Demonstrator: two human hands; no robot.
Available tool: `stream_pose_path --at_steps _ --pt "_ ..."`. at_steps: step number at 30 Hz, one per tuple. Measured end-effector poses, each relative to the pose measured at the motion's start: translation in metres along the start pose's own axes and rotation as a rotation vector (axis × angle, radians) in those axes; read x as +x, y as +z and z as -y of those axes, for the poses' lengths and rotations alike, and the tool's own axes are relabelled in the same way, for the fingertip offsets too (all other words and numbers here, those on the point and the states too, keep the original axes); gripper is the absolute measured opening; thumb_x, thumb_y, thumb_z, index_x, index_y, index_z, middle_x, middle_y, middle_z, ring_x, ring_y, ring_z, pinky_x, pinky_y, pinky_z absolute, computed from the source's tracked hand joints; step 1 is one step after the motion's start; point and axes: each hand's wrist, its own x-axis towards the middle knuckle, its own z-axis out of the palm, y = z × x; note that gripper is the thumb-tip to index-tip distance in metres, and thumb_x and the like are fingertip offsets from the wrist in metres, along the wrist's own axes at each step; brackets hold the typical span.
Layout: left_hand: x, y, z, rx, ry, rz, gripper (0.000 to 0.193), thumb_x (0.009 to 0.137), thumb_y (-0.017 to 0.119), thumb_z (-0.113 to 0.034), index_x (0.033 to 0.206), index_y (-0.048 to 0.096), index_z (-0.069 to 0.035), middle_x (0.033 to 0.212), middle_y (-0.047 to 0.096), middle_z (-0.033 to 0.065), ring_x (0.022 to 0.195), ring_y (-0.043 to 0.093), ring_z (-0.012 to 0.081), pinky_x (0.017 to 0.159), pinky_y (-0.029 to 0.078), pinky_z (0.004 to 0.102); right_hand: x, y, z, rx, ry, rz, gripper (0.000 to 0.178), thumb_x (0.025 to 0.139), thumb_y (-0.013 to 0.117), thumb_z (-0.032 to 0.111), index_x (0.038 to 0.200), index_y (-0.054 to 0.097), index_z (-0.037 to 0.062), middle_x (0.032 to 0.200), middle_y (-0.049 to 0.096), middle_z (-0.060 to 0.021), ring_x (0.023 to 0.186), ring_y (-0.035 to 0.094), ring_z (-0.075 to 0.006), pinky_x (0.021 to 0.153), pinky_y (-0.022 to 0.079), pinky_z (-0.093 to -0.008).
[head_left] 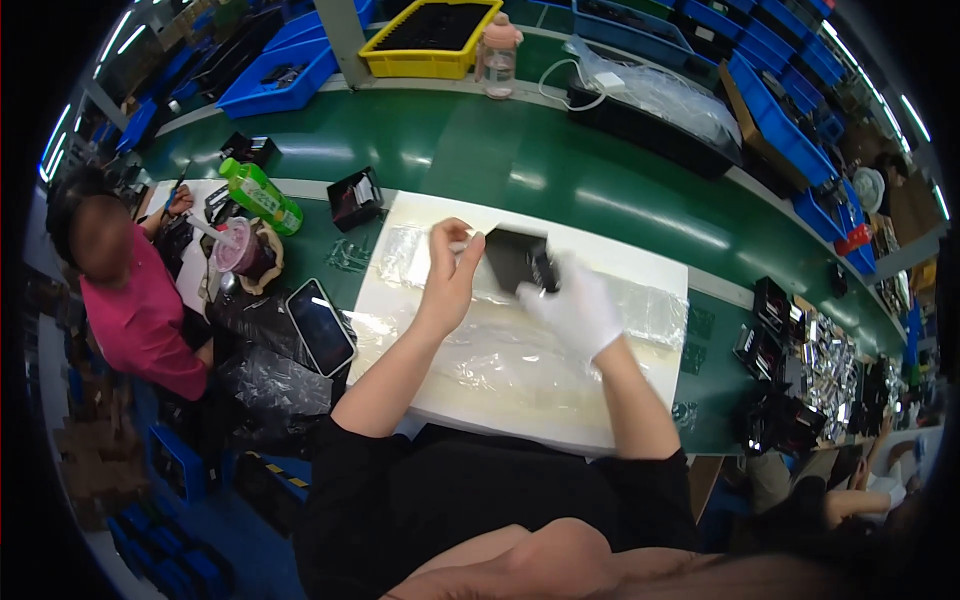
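Black box: there it was, the black box (518,258), right at the centre of the action, up between the two hands over the white board.
Left hand: bare, the left hand (452,268) curled thumb toward fingers by the box's left corner; whether it pinched that corner, I couldn't tell.
Right hand: gloved in white and badly blurred, the right hand (578,308) grasped the box at its lower right.
Work surface: what a shiny spread! The white board (450,212) lay on a green table (480,155), with crinkled clear plastic (500,365) across it.
Nine o'clock from the board: a phone (321,327) lay close by, and farther out sat a person in a pink top (140,310).
Ten o'clock: a small open box (357,200) stood near the board, a green bottle (265,200) leaning beyond it.
Twelve o'clock: a pink bottle (499,65) stood upright, a yellow tray (415,65) just beside it.
One o'clock: a long black tray (655,137) carried clear bags.
Two o'clock: blue bins (775,115) crowded the room's side.
Three o'clock: silver pieces (830,375) glittered in a heap.
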Motion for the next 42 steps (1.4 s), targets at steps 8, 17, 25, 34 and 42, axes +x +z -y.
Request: stream_pose_path --at_steps 8,17,25,34,42 --pt "-0.059 -0.006 -0.022 0.909 0.270 1.148 0.032 0.081 0.070 -0.034 0.093 0.057 -0.008 0.092 0.056 0.0090 0.093 0.054 0.0257 0.079 0.042 0.0346 0.010 -0.026 -0.057 -0.119 -0.103 -0.162 0.031 0.084 0.067 0.027 0.107 0.066 0.0061 0.095 0.067 -0.0169 0.085 0.065 -0.0311 0.076 0.051 -0.0362" --pt "-0.077 -0.021 0.007 0.723 0.306 1.158 0.021 0.079 0.071 -0.022 0.087 0.058 -0.007 0.084 0.060 0.0065 0.084 0.059 0.0240 0.078 0.042 0.0359 -0.118 0.029 -0.045 -0.326 -0.116 0.210 0.059 0.074 0.075 0.036 0.124 0.057 0.0094 0.101 0.064 -0.0142 0.085 0.061 -0.0318 0.076 0.050 -0.0409" --pt "-0.074 -0.025 0.014 0.655 0.072 1.095 0.021 0.079 0.071 -0.019 0.092 0.058 -0.009 0.086 0.060 0.0043 0.085 0.060 0.0224 0.078 0.043 0.0355 -0.121 0.044 -0.085 -0.190 -0.313 -0.086 0.042 0.087 0.064 0.028 0.122 0.057 0.0077 0.106 0.066 -0.0091 0.071 0.058 -0.0249 0.065 0.049 -0.0347" --pt "-0.074 -0.036 0.002 0.513 0.185 1.099 0.023 0.080 0.074 -0.014 0.095 0.059 -0.005 0.083 0.062 0.0066 0.080 0.062 0.0212 0.072 0.049 0.0327 -0.118 0.042 -0.126 1.105 0.395 -0.409 0.036 0.103 0.041 0.034 0.107 0.058 0.0037 0.098 0.066 -0.0112 0.061 0.053 -0.0109 0.051 0.043 -0.0255" --pt "-0.035 -0.085 -0.042 -0.072 -0.240 0.716 0.013 0.090 0.061 -0.003 0.102 0.056 -0.001 0.093 0.064 0.0048 0.088 0.062 0.0143 0.078 0.050 0.0275 -0.118 0.033 -0.126 1.452 0.373 -0.425 0.035 0.100 0.049 0.034 0.108 0.056 0.0012 0.103 0.063 -0.0146 0.079 0.062 -0.0174 0.073 0.050 -0.0291"
